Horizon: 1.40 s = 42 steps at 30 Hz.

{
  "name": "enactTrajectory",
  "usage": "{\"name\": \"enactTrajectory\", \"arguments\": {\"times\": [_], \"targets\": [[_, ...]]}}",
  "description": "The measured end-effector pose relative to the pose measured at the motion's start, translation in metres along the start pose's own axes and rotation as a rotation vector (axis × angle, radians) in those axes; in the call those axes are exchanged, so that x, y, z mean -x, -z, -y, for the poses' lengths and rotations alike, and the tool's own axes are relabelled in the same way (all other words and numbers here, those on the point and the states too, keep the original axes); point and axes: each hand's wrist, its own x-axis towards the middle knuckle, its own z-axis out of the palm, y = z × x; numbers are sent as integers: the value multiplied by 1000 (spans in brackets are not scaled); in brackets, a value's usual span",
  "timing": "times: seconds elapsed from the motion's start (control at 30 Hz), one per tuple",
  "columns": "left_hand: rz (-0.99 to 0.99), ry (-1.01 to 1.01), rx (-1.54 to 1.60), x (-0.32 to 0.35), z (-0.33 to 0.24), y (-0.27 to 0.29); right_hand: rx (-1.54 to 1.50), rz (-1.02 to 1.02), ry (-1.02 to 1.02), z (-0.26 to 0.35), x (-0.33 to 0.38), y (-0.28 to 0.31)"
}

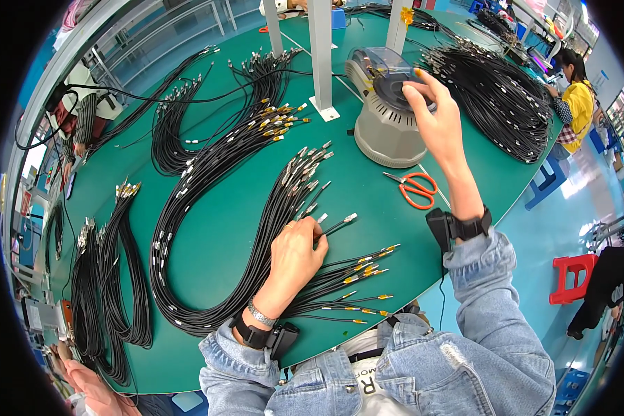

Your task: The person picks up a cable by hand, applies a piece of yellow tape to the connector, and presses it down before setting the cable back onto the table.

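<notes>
My left hand is closed around a black cable, whose silver connector sticks out past the fingers to the right. Under and beside that hand lies a long curved bundle of black cables with metal ends. My right hand is raised at a grey, rounded tape dispenser with a clear cover. Its thumb and fingers come together beside the dispenser's dark wheel; what they pinch, if anything, is too small to tell. Scissors with orange handles lie just below the dispenser.
More cable bundles rest on the green table: a large coil at far right and hanging loops at left. Metal posts rise behind. A red stool stands right; a person in yellow works beyond.
</notes>
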Motion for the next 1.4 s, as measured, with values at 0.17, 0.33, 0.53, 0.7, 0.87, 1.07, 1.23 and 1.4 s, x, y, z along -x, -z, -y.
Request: {"name": "enactTrajectory", "arguments": {"times": [0.17, 0.33, 0.53, 0.7, 0.87, 1.07, 1.23, 1.4], "targets": [[14, 89, 254, 0, -4, 3, -718, 390, -303, 52, 68, 1], [38, 118, 568, -1, -12, 4, -876, 806, -666, 55, 126, 5], [86, 205, 590, -1, -20, 10, -670, 898, -780, 45, 144, 9], [248, 339, 858, 0, -24, 19, -523, 981, -672, 43, 144, 3], [339, 379, 880, -2, -29, 28, -436, 984, -474, 57, 143, -1], [345, 358, 806, 0, -27, 27, -465, 977, -426, 65, 141, 0], [293, 333, 834, 2, -27, 25, -440, 999, -498, 59, 142, 3], [221, 330, 818, 1, -27, 24, -547, 838, -464, 55, 157, 1]]}}
